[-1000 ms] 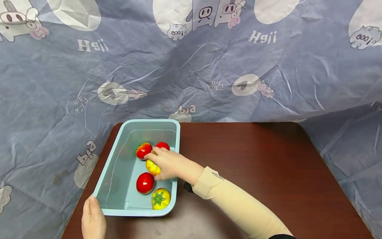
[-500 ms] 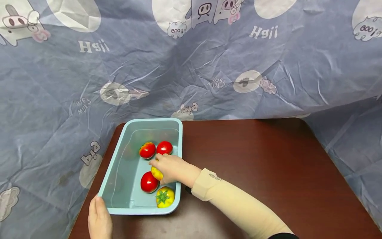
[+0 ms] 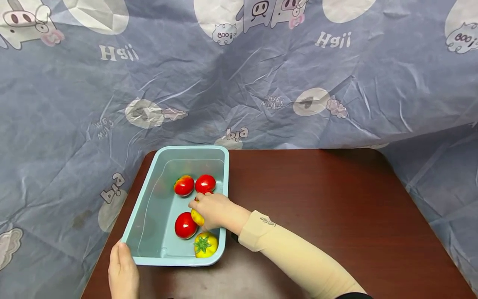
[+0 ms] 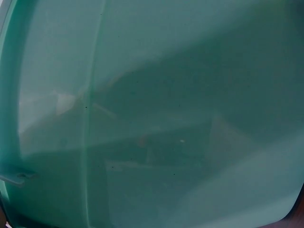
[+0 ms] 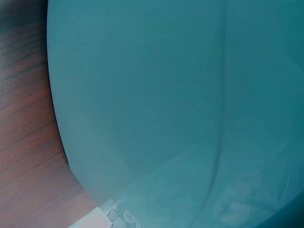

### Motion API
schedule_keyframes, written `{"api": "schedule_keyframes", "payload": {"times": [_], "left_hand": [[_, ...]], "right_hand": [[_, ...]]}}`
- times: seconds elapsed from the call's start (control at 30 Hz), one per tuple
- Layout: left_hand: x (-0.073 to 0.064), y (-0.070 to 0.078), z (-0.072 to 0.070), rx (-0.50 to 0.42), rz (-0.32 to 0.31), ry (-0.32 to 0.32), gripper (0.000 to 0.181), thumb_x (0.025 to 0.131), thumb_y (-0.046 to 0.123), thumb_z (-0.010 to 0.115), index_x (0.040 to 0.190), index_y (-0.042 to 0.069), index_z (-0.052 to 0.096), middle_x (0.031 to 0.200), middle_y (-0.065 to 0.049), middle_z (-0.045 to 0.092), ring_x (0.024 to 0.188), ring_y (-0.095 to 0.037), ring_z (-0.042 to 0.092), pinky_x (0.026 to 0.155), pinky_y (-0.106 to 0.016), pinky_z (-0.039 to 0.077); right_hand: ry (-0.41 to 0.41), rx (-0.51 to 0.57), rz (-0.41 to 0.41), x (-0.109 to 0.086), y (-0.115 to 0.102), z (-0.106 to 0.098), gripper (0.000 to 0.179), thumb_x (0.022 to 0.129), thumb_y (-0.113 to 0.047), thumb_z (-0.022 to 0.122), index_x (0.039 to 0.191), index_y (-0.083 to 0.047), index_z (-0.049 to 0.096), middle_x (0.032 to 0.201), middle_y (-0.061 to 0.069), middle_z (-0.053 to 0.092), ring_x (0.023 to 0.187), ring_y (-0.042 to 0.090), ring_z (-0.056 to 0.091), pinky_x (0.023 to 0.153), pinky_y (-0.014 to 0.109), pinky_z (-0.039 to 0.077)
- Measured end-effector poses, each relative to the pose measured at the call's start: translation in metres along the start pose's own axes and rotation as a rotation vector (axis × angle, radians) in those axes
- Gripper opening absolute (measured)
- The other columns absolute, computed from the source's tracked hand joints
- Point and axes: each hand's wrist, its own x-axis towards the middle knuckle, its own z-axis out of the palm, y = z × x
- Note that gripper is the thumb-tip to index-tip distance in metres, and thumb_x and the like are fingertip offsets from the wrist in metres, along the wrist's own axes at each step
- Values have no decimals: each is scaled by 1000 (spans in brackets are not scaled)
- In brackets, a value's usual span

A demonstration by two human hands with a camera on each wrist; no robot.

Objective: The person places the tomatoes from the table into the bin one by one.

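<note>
In the head view, a light blue plastic bin (image 3: 175, 261) stands on the left of the table. My left hand (image 3: 124, 272) holds its near left corner, the thumb side at the rim. My right hand (image 3: 218, 211) reaches over the bin's right wall and grips a yellow tomato (image 3: 196, 217) low inside it; fingers cover most of that tomato. A red tomato (image 3: 186, 225) lies beside it. Nearer, a yellow tomato with a green star-shaped top (image 3: 206, 245) sits in the corner. Two more lie farther back: a red-and-yellow tomato (image 3: 184, 185) and a red tomato (image 3: 205, 183). Neither wrist view shows a hand.
The dark brown table (image 3: 298, 199) extends to the right of the bin. Behind it hangs a grey-blue cartoon-print cloth (image 3: 261, 83). Bin wall (image 4: 156, 114) fills the left wrist view. In the right wrist view, bin wall (image 5: 142, 95) stands beside brown wood (image 5: 26, 123).
My right hand has moved slightly toward me with the yellow tomato, uncovering more of the red tomato at the back. My left hand stays at the bin's corner. The head view has shifted a little.
</note>
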Motion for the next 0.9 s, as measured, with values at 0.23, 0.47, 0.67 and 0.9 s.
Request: {"api": "schedule_keyframes", "payload": {"times": [0.23,0.47,0.67,0.9], "left_hand": [[6,5,-6,22,18,-16,52,107,30,25,145,-2,39,142,-31,45,129,-46,39,108,-61,27],[7,1,-5,17,33,-9,50,107,29,25,145,0,41,141,-29,48,125,-42,41,109,-46,30],[7,0,-3,10,35,-20,50,107,29,25,144,-2,41,141,-30,47,125,-42,41,108,-51,29],[7,-2,-3,8,45,-32,50,107,29,26,143,-2,42,141,-30,47,125,-41,41,108,-51,28]], "right_hand": [[-7,-2,4,5,-2,-3,70,77,-47,81,138,-26,54,130,-2,58,104,16,61,80,28,55],[-25,-24,9,6,-4,-4,71,77,-49,80,139,-27,53,130,-3,58,107,14,60,80,27,55],[-60,-37,25,7,-4,-3,66,77,-49,80,135,-28,56,128,-5,58,107,14,59,80,27,54],[-46,-21,17,8,-2,-1,63,79,-48,78,135,-27,58,126,-5,58,108,14,57,82,27,53]]}}
